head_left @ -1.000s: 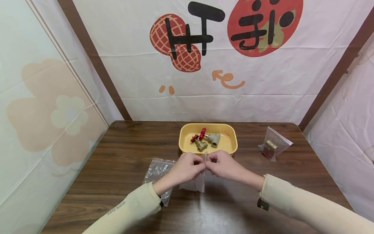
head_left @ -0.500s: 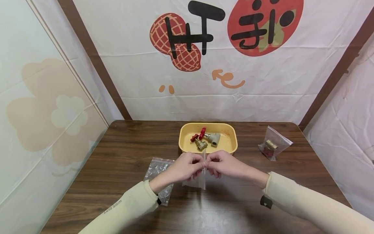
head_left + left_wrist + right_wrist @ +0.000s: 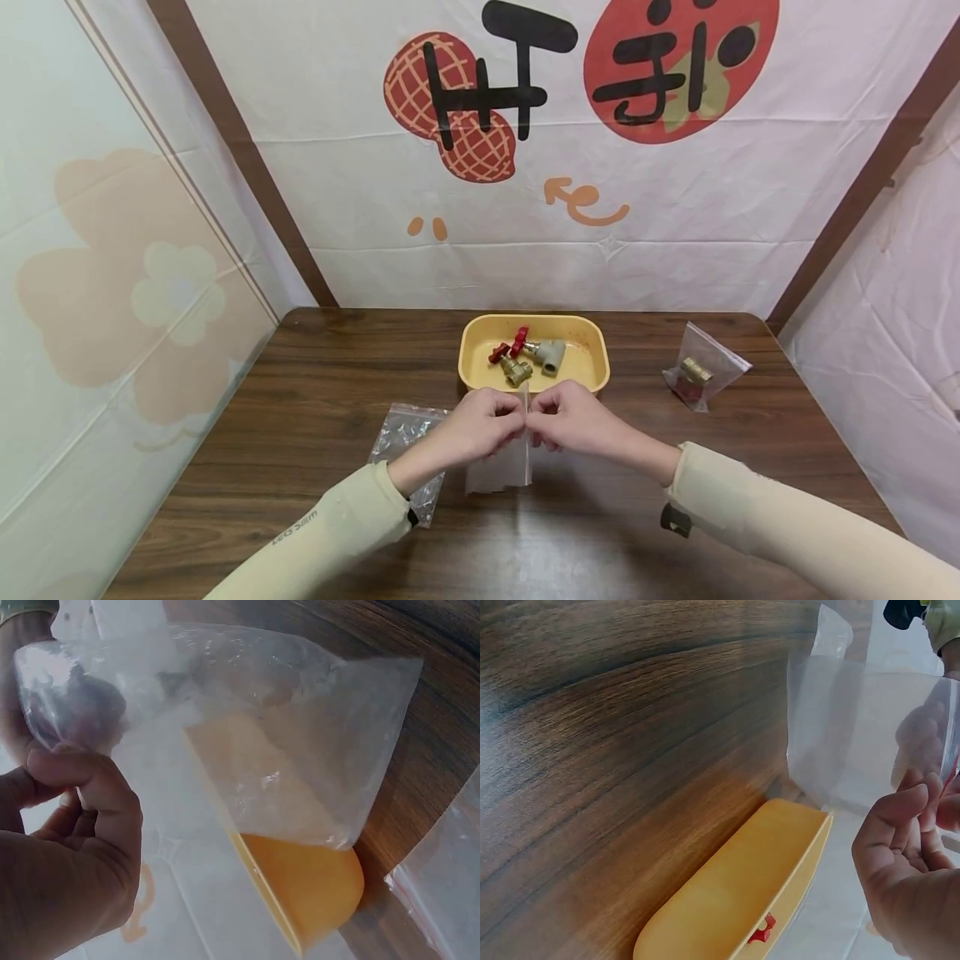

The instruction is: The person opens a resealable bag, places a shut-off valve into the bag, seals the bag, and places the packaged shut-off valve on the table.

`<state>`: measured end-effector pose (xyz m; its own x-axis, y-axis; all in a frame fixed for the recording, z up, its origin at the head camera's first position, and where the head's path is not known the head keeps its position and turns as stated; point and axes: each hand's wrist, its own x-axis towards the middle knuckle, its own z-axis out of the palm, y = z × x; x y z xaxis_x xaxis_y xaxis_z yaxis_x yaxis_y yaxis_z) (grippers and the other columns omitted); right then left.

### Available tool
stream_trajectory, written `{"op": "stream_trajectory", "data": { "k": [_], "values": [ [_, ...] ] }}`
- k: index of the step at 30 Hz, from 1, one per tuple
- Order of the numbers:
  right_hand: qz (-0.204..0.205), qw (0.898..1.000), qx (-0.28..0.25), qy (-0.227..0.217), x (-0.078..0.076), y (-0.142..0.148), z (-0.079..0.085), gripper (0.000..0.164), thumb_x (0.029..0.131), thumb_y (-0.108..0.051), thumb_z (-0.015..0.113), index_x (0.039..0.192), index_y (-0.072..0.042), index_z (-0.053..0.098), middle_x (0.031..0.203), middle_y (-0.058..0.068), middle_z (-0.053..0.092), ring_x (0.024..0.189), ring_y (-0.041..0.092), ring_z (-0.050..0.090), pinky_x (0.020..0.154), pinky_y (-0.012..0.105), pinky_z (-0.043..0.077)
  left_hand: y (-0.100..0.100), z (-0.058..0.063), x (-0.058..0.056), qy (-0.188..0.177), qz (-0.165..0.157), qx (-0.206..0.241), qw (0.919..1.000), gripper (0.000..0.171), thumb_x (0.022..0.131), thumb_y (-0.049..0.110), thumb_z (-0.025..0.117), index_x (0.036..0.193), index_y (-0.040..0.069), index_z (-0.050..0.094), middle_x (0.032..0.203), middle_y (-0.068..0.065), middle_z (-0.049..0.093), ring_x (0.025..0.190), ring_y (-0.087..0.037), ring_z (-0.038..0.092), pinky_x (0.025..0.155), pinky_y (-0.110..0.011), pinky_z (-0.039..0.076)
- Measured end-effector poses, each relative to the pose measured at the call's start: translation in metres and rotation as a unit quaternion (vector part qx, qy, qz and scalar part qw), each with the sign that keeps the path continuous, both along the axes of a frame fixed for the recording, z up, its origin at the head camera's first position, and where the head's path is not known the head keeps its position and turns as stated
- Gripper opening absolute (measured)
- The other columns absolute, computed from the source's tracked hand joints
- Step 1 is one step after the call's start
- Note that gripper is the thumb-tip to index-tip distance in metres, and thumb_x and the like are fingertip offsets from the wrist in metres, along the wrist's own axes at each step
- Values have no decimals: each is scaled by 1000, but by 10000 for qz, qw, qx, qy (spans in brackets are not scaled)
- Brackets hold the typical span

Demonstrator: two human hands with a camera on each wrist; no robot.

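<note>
Both hands meet at the mouth of a clear zip bag (image 3: pixel 498 473) in the head view, just in front of the yellow tub. My left hand (image 3: pixel 482 423) pinches one side of its top edge. The other side is pinched by my right hand (image 3: pixel 576 419), fingertips close to the left ones. The bag hangs above the table, and in the left wrist view its film (image 3: pixel 300 742) looks see-through with nothing inside. Part of a red line shows by the mouth in the right wrist view, where the film (image 3: pixel 832 727) spreads beside the fingers.
Behind the hands stands the yellow tub (image 3: pixel 471 367), holding a brass valve (image 3: pixel 516 372) and a grey valve (image 3: pixel 552 357) with red handles. A second clear bag (image 3: pixel 405 437) lies flat at left. At right sits a bag (image 3: pixel 708 379) containing a brass fitting with something red.
The hands stay nearly in place, still pinching the bag's mouth. The right forearm shifted out slightly and came back, and the hanging film has swung and turned a little.
</note>
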<state>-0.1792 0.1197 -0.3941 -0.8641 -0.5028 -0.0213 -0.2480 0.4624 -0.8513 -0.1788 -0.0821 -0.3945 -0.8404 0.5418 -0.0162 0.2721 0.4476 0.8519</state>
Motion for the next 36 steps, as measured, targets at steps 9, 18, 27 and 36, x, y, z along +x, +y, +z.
{"op": "stream_trajectory", "data": {
  "k": [9, 18, 27, 36],
  "values": [
    [122, 9998, -87, -143, 1, 1, 2, 24, 97, -11, 59, 76, -4, 70, 57, 2, 61, 51, 14, 58, 53, 24, 44, -1, -1, 0, 14, -147, -110, 9998, 31, 101, 12, 56, 71, 10, 59, 56, 4, 53, 47, -8, 48, 44, -24, 42],
    [201, 9991, -293, -244, 1, 4, 1, 28, 103, -13, 59, 79, -2, 69, 59, 4, 61, 53, 15, 57, 53, 25, 44, -5, 0, 0, -365, -192, 73, 9991, 33, 107, 16, 54, 75, 8, 62, 58, 0, 57, 45, -10, 49, 41, -25, 43],
    [78, 9994, -128, -321, 3, 7, 3, 27, 96, -9, 57, 72, -6, 68, 58, 2, 61, 49, 13, 54, 49, 24, 40, -6, 0, -1, -171, -203, -123, 9996, 30, 101, 8, 53, 72, 8, 61, 56, -3, 60, 43, -14, 53, 40, -29, 47],
    [282, 9988, -315, -239, 1, 4, 2, 29, 106, -14, 57, 81, -6, 69, 67, 13, 66, 54, 15, 59, 53, 29, 53, -6, 2, 0, -174, -429, -87, 9989, 25, 103, 12, 55, 81, 10, 67, 64, -6, 66, 54, -20, 64, 45, -40, 56]
  ]
}}
